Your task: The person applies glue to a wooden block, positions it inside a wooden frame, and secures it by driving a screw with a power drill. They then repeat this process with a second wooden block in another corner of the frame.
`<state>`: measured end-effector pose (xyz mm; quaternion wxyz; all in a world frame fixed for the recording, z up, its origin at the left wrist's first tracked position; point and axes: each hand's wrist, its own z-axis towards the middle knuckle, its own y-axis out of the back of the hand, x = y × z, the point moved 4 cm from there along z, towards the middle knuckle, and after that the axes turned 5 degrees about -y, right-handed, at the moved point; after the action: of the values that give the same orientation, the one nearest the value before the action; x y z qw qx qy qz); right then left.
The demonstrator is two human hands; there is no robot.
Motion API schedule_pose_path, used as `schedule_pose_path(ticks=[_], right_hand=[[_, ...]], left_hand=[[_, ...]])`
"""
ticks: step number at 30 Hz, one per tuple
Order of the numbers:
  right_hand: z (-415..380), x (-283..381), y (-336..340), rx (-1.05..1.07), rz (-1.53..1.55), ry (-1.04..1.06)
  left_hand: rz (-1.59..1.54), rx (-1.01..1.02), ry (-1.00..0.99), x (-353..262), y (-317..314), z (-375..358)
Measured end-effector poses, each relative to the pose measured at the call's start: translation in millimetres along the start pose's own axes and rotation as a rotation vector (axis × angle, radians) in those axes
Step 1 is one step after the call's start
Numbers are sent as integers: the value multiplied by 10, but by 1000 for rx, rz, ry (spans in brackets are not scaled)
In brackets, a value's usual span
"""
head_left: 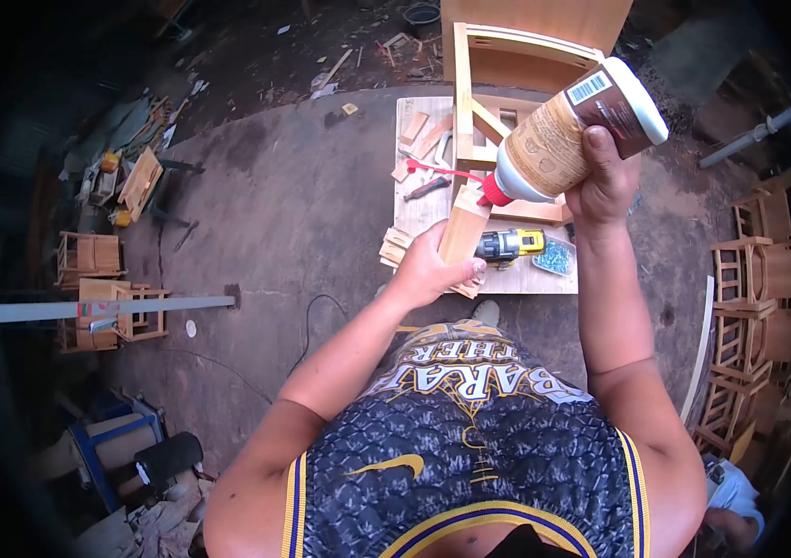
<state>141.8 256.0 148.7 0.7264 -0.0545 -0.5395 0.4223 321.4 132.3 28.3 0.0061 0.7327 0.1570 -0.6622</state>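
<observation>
Head view, looking down over the person's chest and arms. Left hand (430, 270) is clamped around a short wood block (463, 232), holding it on end with its upper face tilted up toward the bottle. Right hand (606, 181) is wrapped around a glue bottle (570, 130), brown label with a barcode near the white base; the bottle is tipped nozzle-down to the left. Its red nozzle (494, 192) sits right at the top edge of the block, touching or just short of it; cannot tell which. The two hands are apart, left lower and nearer the body, right higher. Below and behind the hands lies a low tabletop (411, 209) of pale board. On it: a yellow drill (511, 245) just beside the left hand, a small heap of screws (555, 258) next to the drill, a red-handled tool (433, 169), several small wood offcuts (413, 127), and a partly built wooden frame (470, 84) standing at the far end. Concrete floor (275, 214) around the tabletop. Stacked small wooden chairs (758, 270) stand to the right; more wooden pieces (98, 279) to the left, well apart from the work.
</observation>
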Motion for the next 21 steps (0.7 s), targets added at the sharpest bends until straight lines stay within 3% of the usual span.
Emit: schedule_pose_path(ticks=[10,21], right_hand=[[-18,-817,-1097,-65,-178,59],[-131,-1017,-1542,-143,-165,50]], left_hand=[[54,183,-13,-116,1458,-110],[5,247,21,-197,1997,-79]])
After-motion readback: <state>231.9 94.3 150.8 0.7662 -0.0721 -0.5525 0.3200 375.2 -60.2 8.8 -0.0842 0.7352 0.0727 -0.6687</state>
